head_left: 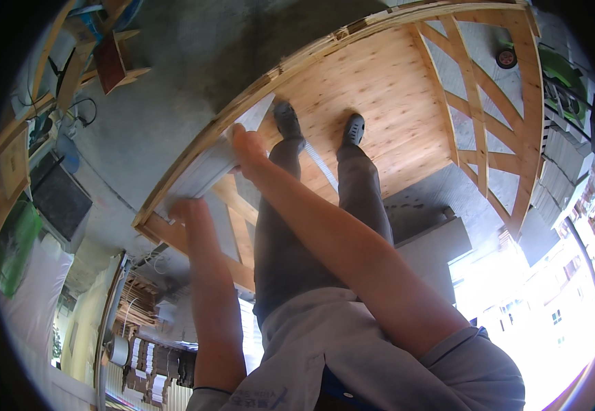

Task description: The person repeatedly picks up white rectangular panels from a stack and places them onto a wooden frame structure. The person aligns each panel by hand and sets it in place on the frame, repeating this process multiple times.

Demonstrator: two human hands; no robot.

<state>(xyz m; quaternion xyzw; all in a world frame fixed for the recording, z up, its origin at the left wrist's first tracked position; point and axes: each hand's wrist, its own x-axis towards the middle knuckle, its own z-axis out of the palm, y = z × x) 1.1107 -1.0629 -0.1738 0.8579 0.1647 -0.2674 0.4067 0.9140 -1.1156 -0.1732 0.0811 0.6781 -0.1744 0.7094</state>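
Both hands are at the left side of a wooden crate-like frame (216, 130), against a pale flat panel (205, 171) along its inner edge. My right hand (248, 147) is closed over the far end of the panel, its fingers at the upper edge. My left hand (186, 209) touches the near end by the frame's corner. Motion and glare smear its fingers, so their pose cannot be made out. My feet, in dark shoes (287, 120), stand on the plywood sheet (366, 82) inside the frame.
Slatted bracing (476, 103) forms the frame's right side. A pale strip (321, 164) lies between my legs. Beyond the frame, a small reddish-brown board piece (110, 63) is at the upper left, and a green wheeled machine (561, 75) at the right. Grey concrete floor (167, 82) surrounds it.
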